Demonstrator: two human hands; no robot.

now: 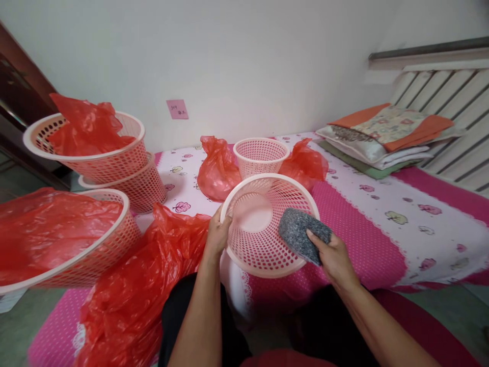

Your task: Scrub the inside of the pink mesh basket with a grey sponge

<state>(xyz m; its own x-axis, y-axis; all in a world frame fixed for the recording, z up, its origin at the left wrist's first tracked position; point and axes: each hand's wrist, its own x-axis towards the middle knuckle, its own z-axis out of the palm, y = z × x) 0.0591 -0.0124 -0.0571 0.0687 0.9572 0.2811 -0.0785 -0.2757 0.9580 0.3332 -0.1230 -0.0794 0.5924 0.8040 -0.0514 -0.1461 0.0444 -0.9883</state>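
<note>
Left hand (218, 230): grip pinching the left rim of a round, pale-pink, perforated plastic basket (254, 216), mouth facing the wearer. Right hand (331, 253): grip clamped on a grey speckled cloth pad (300, 232) — overlapping the basket's right side. Basket held over a pink-and-white bed (355, 224); behind — another pink basket (262, 153) between two red plastic bags (217, 173).

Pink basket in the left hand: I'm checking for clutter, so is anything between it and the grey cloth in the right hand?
Nothing visible stands between them: the grey cloth in the right hand overlaps the held pink basket on its right side. Whether they touch, I can't tell.
</note>
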